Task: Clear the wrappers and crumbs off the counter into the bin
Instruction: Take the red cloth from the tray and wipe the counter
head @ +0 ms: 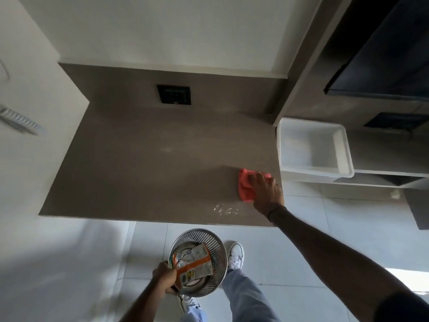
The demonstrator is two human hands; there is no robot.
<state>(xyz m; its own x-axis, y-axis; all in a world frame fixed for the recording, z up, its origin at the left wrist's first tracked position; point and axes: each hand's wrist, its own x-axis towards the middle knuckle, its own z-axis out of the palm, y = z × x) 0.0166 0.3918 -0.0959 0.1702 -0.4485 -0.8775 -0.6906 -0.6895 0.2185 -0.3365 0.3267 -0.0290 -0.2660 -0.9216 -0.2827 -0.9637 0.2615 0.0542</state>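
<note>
A brown counter point(144, 163) fills the middle of the head view. My right hand point(267, 191) presses flat on a red cloth point(245, 185) near the counter's right front corner. A patch of pale crumbs point(224, 209) lies just left of and below the cloth, close to the front edge. Below the counter edge, my left hand point(164, 278) grips the rim of a round metal mesh bin point(211, 242). Inside the bin lie crumpled wrappers point(193, 263), orange and white.
A white plastic tub point(341, 149) stands on a lower shelf right of the counter. A black socket plate point(174, 94) sits on the back wall. White cabinet side rises at left. My legs and white shoes point(236, 254) stand on pale floor tiles.
</note>
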